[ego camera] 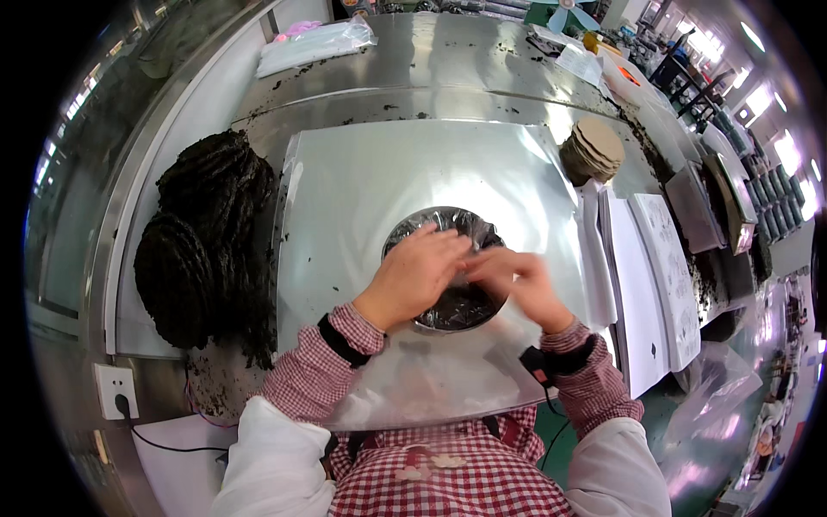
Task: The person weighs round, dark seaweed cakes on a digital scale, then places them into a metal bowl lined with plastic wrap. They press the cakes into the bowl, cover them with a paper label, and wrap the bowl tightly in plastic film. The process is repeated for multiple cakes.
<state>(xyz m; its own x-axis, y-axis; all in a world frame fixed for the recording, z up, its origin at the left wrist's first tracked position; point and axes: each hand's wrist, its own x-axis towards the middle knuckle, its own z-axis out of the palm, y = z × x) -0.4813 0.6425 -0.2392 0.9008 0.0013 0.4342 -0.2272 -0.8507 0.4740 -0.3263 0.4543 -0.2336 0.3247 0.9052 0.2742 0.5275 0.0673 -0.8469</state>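
Note:
A round metal ring or shallow pan point(446, 329) stands on a shiny plastic-covered board point(362, 181). Clear film lines it, over something dark inside. My left hand point(413, 271) lies flat across its left part, fingers stretched toward the middle. My right hand point(517, 281), blurred, is over its right side with bent fingers near the left fingertips; whether it pinches the film cannot be made out. Stacks of dark, pressed round cakes, seaweed-like point(174, 278), lie left of the board.
Right of the board are a stack of brown paper discs point(594, 148), white paper sheets point(636, 291) and a plastic bin point(694, 207). Clear plastic bags point(316, 45) lie at the back left. Dark crumbs dot the metal table point(452, 52). A socket with a plugged cable point(116, 391) is lower left.

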